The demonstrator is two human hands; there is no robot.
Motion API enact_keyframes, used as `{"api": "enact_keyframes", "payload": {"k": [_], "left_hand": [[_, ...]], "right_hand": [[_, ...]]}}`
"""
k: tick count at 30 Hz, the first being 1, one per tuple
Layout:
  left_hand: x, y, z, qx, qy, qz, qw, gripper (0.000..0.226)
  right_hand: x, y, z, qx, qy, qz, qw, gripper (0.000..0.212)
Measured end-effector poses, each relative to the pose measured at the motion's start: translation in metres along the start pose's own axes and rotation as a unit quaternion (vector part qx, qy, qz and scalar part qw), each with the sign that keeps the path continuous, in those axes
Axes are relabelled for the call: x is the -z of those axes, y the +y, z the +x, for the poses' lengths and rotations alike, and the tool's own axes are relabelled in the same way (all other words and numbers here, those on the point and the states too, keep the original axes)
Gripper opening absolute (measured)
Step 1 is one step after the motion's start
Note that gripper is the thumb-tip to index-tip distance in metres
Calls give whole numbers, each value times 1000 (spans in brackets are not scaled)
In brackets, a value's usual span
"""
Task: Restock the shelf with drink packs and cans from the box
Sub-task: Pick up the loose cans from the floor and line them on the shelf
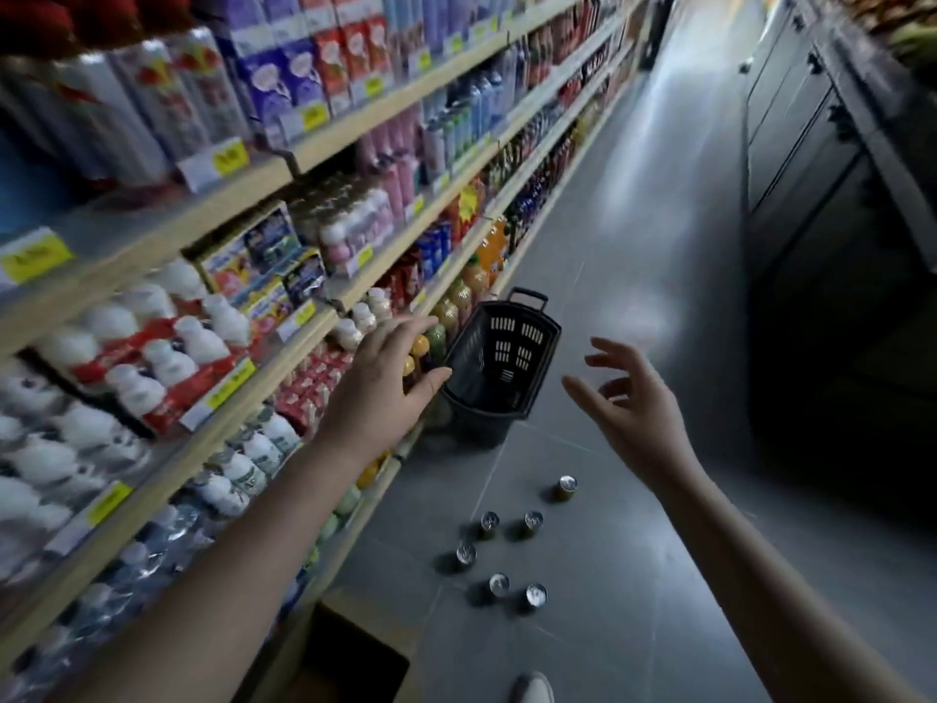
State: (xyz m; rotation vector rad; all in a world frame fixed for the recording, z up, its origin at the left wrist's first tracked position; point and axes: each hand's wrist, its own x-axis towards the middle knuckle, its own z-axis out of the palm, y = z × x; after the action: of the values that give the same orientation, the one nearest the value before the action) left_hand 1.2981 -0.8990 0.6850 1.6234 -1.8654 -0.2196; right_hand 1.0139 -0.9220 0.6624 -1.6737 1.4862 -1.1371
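Floor [634, 296], cans [532, 521] well below both grips [377, 385] [631, 403]

Head view — looking down the aisle, shelf [263, 342] close at left.

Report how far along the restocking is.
Done: the shelves look well filled. In hand: nothing; the left hand and right hand are open and empty. Left: six cans stand on the floor near the open box, whose contents are too dark to see.

both arms outstretched; left hand [383, 380], right hand [631, 398] empty, fingers spread
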Motion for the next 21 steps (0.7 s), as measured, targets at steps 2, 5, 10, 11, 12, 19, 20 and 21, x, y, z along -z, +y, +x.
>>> {"api": "enact_keyframes", "payload": {"k": [2,5,10,11,12,19,20,21], "left_hand": [[-23,5,8,7,-23,-4,1000,51],[-59,7,21,25,-54,-1,998,53],[-136,-22,16,70,-111,0,991,53],[-156,-33,9,86,-128,-6,988,53],[-177,-44,1,101,-143,-9,984,53],[-354,-131,-78,160,-241,-47,956,53],[-380,-145,-91,164,-249,-52,953,53],[-406,-159,-104,168,-258,-56,950,53]], "right_hand": [[4,20,6,-7,-6,-10,1000,49],[9,56,19,-26,-19,-29,999,52],[-5,135,28,-77,-44,-42,995,53],[-12,154,25,-89,-48,-45,994,52],[-19,175,21,-101,-52,-47,992,51],[-100,351,-40,-203,-80,-73,973,53],[-113,377,-52,-217,-82,-79,970,54],[-125,403,-62,-228,-86,-84,966,55]]}}
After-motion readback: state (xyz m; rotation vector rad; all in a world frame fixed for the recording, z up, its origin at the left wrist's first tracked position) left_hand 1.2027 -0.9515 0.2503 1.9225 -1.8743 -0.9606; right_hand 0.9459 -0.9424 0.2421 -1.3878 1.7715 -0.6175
